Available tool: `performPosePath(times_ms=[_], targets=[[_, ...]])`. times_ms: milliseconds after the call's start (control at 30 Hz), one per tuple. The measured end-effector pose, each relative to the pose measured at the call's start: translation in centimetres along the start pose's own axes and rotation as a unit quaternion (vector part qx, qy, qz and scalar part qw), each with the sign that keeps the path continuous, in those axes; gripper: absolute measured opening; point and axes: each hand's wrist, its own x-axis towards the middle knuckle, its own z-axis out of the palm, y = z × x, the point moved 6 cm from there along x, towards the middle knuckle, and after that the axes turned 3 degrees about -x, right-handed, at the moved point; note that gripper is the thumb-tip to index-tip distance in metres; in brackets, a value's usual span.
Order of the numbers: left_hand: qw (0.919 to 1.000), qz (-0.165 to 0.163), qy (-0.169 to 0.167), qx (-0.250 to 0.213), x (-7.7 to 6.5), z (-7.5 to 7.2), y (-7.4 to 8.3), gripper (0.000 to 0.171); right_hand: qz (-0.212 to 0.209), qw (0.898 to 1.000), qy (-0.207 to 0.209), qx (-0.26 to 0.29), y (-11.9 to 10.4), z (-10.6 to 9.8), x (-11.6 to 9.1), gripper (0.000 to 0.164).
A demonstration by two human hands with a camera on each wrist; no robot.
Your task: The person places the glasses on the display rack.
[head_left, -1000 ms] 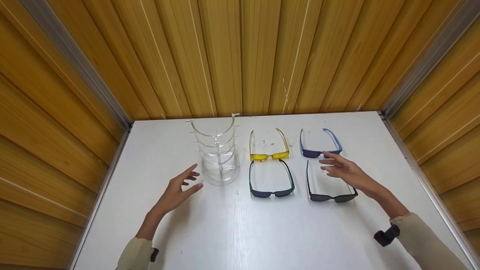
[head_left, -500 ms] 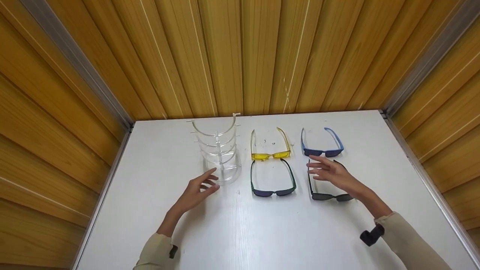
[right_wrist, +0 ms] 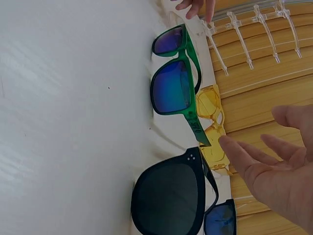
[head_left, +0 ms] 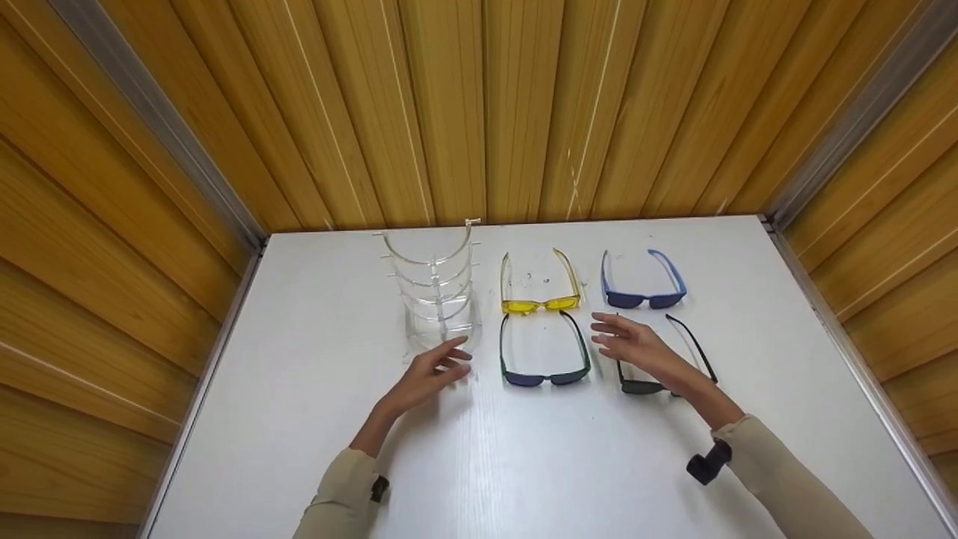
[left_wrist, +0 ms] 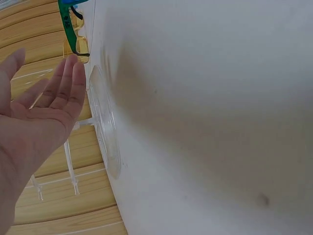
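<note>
Green-framed sunglasses (head_left: 527,380), one pair, lie on the white table (head_left: 479,464) between the hands, front running left to right, temples pointing away; right hand (head_left: 638,349) looks nearer, left hand (head_left: 425,380) farther, both empty, thumbs and fingers apart
</note>
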Motion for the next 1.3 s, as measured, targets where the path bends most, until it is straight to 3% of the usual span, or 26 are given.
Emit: performPosePath(times_ms=[300, 867, 1300], targets=[[0.9983, -0.016, -0.034, -0.044, 1.9, 2.5, -0.5, 0.059, 0.038, 0.999, 0.011, 0.001, 0.6, 0.8, 0.5, 0.07], [0.9911, -0.038, -0.002, -0.127, 4.4, 4.8, -0.6, 0.057, 0.072, 0.997, -0.001, -0.01, 1.1, 2.2, 1.0, 0.065], [0.9911, -0.044, 0.008, -0.126, 4.2, 5.8, -1.0, 0.055, 0.088, 0.996, -0.005, 0.012, 1.9, 3.1, 1.0, 0.069]])
